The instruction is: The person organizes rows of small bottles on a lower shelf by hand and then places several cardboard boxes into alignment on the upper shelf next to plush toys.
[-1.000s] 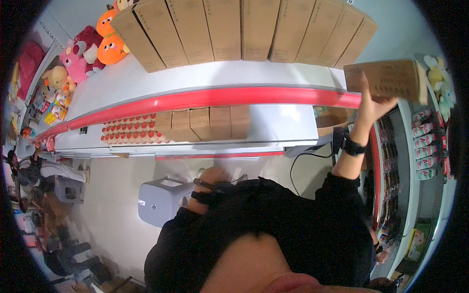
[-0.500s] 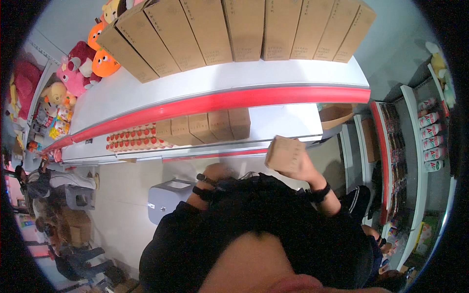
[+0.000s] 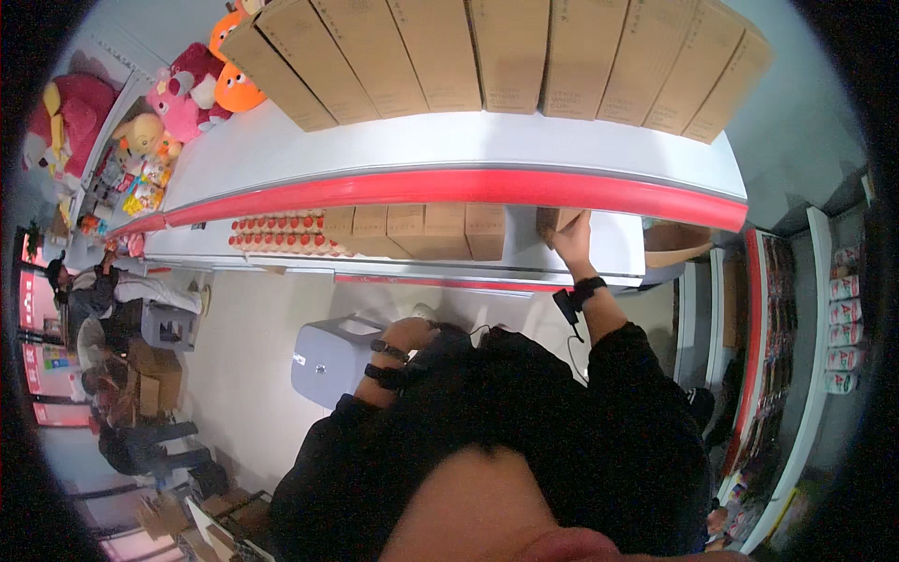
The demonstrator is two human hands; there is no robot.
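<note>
My right hand (image 3: 572, 245) reaches under the upper shelf's red edge and grips a small brown cardboard box (image 3: 552, 217) over the white lower shelf (image 3: 613, 245). The upper shelf's edge hides part of the box, so I cannot tell if it touches the surface. To its left, with a gap between, stands a row of similar brown boxes (image 3: 426, 232). My left hand (image 3: 409, 332) hangs low in front of my body, near a grey stool (image 3: 328, 361). Its fingers are too unclear to read.
Tall brown boxes (image 3: 510, 61) line the upper shelf, which has a red front edge (image 3: 449, 187). Red-capped small bottles (image 3: 281, 232) stand left on the lower shelf. Plush toys (image 3: 192, 89) sit at far left. An open carton (image 3: 676, 239) and a goods rack (image 3: 749, 356) are at right.
My right hand has carried the box forward, from in front of the shelves to over the lower shelf, right of the row. My left hand stays low by my body. The view has shifted slightly.
</note>
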